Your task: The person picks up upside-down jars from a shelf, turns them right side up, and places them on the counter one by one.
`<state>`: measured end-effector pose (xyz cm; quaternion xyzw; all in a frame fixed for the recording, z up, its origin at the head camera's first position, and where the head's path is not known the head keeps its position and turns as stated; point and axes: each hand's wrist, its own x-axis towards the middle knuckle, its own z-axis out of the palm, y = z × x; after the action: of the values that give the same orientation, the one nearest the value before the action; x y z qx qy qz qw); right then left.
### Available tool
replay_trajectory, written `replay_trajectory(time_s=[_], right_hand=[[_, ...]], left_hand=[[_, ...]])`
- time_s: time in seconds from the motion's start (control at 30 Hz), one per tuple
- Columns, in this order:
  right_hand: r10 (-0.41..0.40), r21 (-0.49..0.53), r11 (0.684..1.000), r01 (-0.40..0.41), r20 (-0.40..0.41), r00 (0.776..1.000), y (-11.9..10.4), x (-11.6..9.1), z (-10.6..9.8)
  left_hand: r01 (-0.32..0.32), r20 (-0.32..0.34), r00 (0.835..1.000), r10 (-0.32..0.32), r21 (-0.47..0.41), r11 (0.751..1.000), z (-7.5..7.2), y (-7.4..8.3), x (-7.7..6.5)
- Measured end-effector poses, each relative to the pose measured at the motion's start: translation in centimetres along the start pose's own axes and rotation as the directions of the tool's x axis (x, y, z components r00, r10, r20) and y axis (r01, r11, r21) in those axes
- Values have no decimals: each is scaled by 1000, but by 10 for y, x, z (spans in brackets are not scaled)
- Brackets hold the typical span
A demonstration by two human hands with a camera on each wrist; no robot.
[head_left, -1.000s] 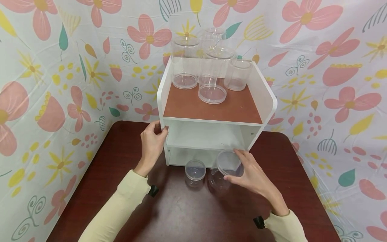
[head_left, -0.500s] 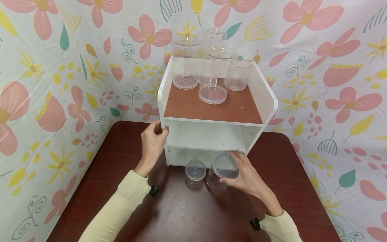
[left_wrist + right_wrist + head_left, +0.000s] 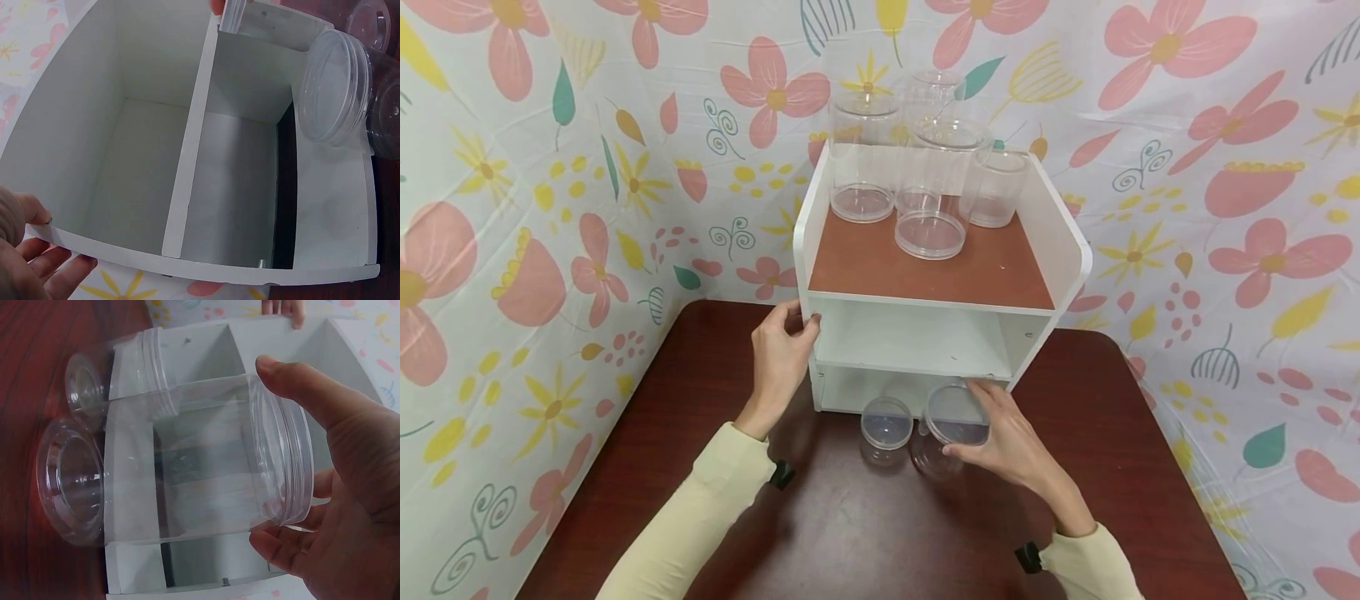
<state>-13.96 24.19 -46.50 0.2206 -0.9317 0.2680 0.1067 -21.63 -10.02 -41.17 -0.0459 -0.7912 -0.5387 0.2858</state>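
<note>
My left hand [image 3: 778, 354] pinches the front edge of the left side panel of a white shelf unit [image 3: 940, 302], thumb inside and fingers outside. In the right wrist view, my right hand [image 3: 350, 456] grips a clear plastic jar [image 3: 206, 462] around its lidded top. This jar is upright in front of the shelf unit's lower right; I cannot tell whether its base touches the table. Close on its left, a smaller clear lidded jar [image 3: 886, 427] stands on the table. The left wrist view shows bare compartments [image 3: 144, 169] and the smaller jar's lid [image 3: 328, 87].
Several tall clear jars [image 3: 929, 237] stand on the unit's brown top board [image 3: 865, 271], between raised white sides. The unit sits on a dark red-brown table [image 3: 865, 533]. Flower-patterned cloth [image 3: 625, 100] closes off the back and both sides.
My right hand has moved left with the larger jar, bringing it closer to the smaller jar. My left hand keeps its place on the side panel.
</note>
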Motion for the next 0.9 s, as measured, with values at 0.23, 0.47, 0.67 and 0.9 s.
replay_trajectory(time_s=[0.23,0.47,0.67,0.9], right_hand=[[14,5,1000,-14,16,1000,2,1,5],[29,19,999,-29,30,999,2,3,8],[30,31,999,-31,33,999,2,3,10],[34,44,998,-36,41,999,1,2,10]], left_hand=[[1,1,1000,-1,-8,1000,0,0,0],[12,9,1000,-12,-1,1000,-1,1,-1],[9,8,1000,-9,-3,1000,-1,1,-1],[7,6,1000,-7,-19,1000,0,0,0]])
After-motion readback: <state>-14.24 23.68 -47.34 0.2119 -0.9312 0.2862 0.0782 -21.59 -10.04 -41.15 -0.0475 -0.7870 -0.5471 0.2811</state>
